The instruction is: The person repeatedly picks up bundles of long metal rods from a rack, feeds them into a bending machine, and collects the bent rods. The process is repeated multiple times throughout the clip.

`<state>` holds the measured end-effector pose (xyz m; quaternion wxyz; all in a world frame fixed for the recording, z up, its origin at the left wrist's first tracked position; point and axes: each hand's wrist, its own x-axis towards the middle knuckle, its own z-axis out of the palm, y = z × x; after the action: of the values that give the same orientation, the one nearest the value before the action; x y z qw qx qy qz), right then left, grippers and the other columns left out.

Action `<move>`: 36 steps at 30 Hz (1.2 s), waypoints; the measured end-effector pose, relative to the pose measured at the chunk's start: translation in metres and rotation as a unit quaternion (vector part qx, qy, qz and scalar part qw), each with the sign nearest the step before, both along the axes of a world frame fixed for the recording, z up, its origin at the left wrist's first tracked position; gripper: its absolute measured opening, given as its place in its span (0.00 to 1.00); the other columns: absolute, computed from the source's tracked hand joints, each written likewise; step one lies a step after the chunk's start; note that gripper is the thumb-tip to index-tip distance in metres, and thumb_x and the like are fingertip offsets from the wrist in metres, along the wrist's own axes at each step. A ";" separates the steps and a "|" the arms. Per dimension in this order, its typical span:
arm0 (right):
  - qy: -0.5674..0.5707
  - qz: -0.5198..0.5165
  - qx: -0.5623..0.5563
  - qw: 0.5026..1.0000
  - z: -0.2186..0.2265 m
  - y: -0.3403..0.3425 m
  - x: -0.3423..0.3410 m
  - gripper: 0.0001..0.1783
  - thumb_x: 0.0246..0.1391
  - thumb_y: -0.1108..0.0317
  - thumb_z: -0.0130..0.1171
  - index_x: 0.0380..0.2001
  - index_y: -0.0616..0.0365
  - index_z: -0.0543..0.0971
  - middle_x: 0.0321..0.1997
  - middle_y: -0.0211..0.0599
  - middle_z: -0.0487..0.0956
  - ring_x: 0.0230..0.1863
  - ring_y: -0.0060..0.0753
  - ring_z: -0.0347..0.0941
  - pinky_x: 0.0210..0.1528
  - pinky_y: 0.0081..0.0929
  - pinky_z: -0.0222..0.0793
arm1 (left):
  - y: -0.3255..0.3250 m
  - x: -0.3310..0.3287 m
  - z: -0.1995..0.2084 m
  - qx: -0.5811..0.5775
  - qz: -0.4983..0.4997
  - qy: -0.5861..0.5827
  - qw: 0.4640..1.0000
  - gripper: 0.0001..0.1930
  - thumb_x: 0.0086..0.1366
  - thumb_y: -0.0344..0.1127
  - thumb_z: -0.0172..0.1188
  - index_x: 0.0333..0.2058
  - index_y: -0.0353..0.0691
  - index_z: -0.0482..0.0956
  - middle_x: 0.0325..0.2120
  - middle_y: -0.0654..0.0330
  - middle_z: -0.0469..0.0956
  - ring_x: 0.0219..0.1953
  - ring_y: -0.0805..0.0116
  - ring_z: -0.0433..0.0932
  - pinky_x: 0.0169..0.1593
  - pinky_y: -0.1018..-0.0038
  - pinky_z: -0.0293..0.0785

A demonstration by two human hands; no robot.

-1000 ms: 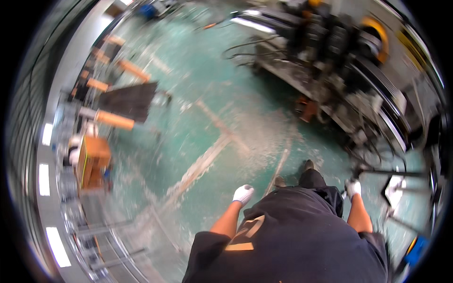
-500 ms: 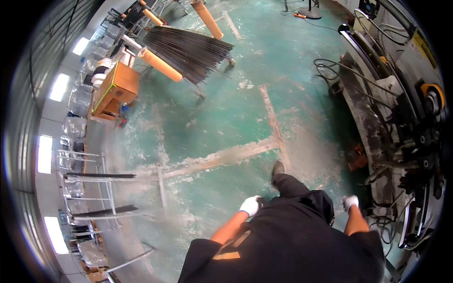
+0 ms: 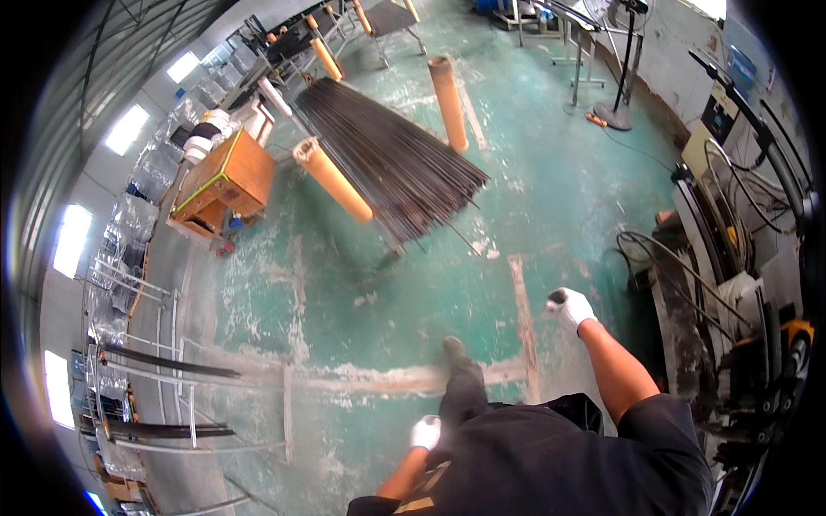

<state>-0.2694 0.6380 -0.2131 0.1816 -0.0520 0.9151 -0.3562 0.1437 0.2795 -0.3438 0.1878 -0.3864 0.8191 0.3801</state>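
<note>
My right hand [image 3: 571,310], in a white glove with a dark patch at its fingers, is held out in front of me over the floor. Its fingers are curled in, and nothing shows in them. My left hand [image 3: 425,432], also white-gloved, hangs low beside my dark trouser leg [image 3: 463,391]; its fingers are too small and blurred to read. Neither hand touches anything I can see. Farther ahead, a wide bundle of long thin dark rods [image 3: 387,155] lies on a rack, between upright orange-tan tubes, one at its left [image 3: 334,182] and another at its right [image 3: 447,103].
Machinery with hoses [image 3: 740,292] lines my right side. A wooden cabinet [image 3: 228,181] stands at the left, and metal racks with dark strips [image 3: 163,430] are nearer. A stand fan [image 3: 615,112] is at the back right, an orange tool [image 3: 595,119] beside it. The green floor [image 3: 361,284] is worn.
I have moved forward, and the rod bundle and cabinet look closer. My right hand has swung forward and up; my left has dropped back. The other foot now shows in front.
</note>
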 end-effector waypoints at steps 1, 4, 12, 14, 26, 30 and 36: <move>0.008 0.012 0.013 1.000 -0.001 -0.019 -0.012 0.22 0.59 0.56 0.71 0.52 0.57 0.85 0.50 0.50 0.88 0.54 0.52 0.84 0.58 0.40 0.78 | -0.008 -0.030 0.007 0.000 0.049 0.025 0.998 0.24 0.67 0.51 0.64 0.52 0.38 0.85 0.48 0.40 0.85 0.54 0.41 0.83 0.60 0.56 0.78; -0.017 0.067 0.058 0.996 -0.009 -0.068 -0.050 0.26 0.58 0.51 0.70 0.54 0.56 0.85 0.51 0.50 0.87 0.55 0.52 0.84 0.60 0.40 0.78 | -0.076 -0.113 0.001 -0.039 0.072 0.034 0.996 0.22 0.69 0.47 0.63 0.51 0.34 0.85 0.48 0.41 0.86 0.53 0.43 0.85 0.58 0.56 0.79; -0.048 -0.022 0.101 0.993 -0.032 -0.126 -0.150 0.28 0.56 0.51 0.69 0.54 0.58 0.85 0.53 0.54 0.86 0.57 0.55 0.82 0.61 0.43 0.77 | -0.277 -0.444 0.232 -0.063 0.033 0.389 0.918 0.11 0.73 0.29 0.61 0.52 0.36 0.82 0.45 0.56 0.85 0.46 0.67 0.82 0.55 0.68 0.79; -0.067 -0.020 0.111 0.991 -0.029 -0.151 -0.181 0.26 0.57 0.52 0.69 0.52 0.58 0.85 0.52 0.55 0.86 0.56 0.56 0.82 0.60 0.44 0.77 | -0.326 -0.513 0.276 -0.103 0.021 0.457 0.883 0.12 0.72 0.27 0.62 0.52 0.35 0.82 0.47 0.57 0.84 0.50 0.66 0.82 0.60 0.68 0.78; -0.012 0.004 0.132 0.991 -0.076 -0.350 -0.441 0.46 0.50 0.50 0.76 0.68 0.60 0.70 0.62 0.54 0.78 0.64 0.56 0.74 0.66 0.46 0.72 | -0.475 -0.753 0.312 -0.574 -0.055 0.265 0.773 0.15 0.70 0.41 0.61 0.49 0.37 0.81 0.49 0.46 0.81 0.55 0.45 0.77 0.60 0.51 0.73; 0.026 -0.032 0.200 0.979 -0.106 -0.397 -0.524 0.64 0.38 0.42 0.83 0.71 0.68 0.64 0.70 0.55 0.71 0.70 0.57 0.68 0.73 0.46 0.64 | -0.440 -0.815 0.315 -0.509 0.010 0.250 0.824 0.14 0.68 0.37 0.61 0.47 0.35 0.83 0.45 0.47 0.83 0.50 0.48 0.80 0.56 0.55 0.77; 0.005 -0.042 0.231 0.972 -0.140 -0.449 -0.571 0.49 0.40 0.43 0.82 0.56 0.66 0.72 0.54 0.52 0.77 0.56 0.53 0.73 0.59 0.46 0.69 | -0.467 -0.808 0.302 -0.540 0.014 0.284 0.792 0.14 0.71 0.31 0.62 0.51 0.30 0.81 0.49 0.45 0.81 0.53 0.49 0.80 0.60 0.58 0.76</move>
<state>-0.8402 0.1894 -0.3529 0.1696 0.0279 0.9748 -0.1423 -0.6639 -0.1879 -0.0416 -0.2980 -0.3115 0.9019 -0.0290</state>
